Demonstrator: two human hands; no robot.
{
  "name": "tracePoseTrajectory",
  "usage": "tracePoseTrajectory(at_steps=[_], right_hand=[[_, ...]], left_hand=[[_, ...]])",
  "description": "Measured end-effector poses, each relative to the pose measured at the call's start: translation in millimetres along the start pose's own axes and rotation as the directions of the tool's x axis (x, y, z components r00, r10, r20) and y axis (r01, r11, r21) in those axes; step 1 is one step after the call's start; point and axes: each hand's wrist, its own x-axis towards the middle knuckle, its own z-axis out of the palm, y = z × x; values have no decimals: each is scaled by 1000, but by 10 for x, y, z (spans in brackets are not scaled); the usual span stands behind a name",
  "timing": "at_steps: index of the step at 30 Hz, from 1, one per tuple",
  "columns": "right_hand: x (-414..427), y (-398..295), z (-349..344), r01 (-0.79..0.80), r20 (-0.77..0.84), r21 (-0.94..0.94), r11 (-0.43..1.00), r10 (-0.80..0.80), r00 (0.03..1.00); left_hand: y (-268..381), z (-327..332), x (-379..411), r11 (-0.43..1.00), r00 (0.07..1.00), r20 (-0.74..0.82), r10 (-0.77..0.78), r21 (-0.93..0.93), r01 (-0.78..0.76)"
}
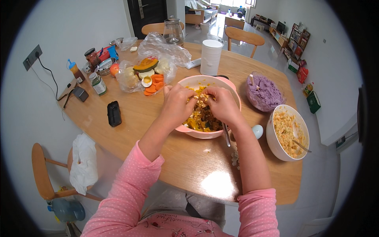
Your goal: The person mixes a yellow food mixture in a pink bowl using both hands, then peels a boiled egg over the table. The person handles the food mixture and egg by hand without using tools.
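Observation:
Over a pink two-handled bowl (207,135), my left hand (179,103) and my right hand (223,103) face each other, fingertips bent inward. Both pinch crumbly bits that look like boiled egg (202,99); my fingers partly hide them. Orange and dark green chunks that look like cooked pumpkin (204,118) fill the bowl, with whitish crumbs among them. A metal utensil handle (226,135) leans out over the near rim. Close to my right forearm lie a pale blue egg (257,131) and broken eggshell (235,158).
At right are a bowl of purple mash (265,93) and a white bowl (271,139) of yellow-orange mash with a spoon. Beyond the pink bowl stands a white cup (211,57). Sliced carrots (154,85), pumpkin (145,65), jars (97,84) and a black case (114,113) occupy the left.

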Motion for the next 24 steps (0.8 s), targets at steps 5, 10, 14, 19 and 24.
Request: tracePoseTrajectory(at_steps=[5, 10, 14, 19, 24], right_hand=[[-1, -83, -39, -82, 49, 3, 997, 82, 995], [4, -36, -6, -38, 26, -32, 999, 39, 999], [-2, -36, 35, 4, 2, -27, 1000, -4, 1000], [-12, -69, 21, -1, 15, -29, 1000, 1, 1000], [13, -89, -19, -97, 27, -19, 995, 98, 995]], left_hand=[[11, -28, 4, 999, 999, 27, 26, 45, -27], [45, -19, 10, 992, 995, 17, 95, 76, -96], [31, -13, 9, 989, 991, -9, 133, 64, -132], [58, -22, 28, 994, 996, 5, 93, 62, -93], [-6, -4, 12, 999, 998, -31, 49, 19, -49]])
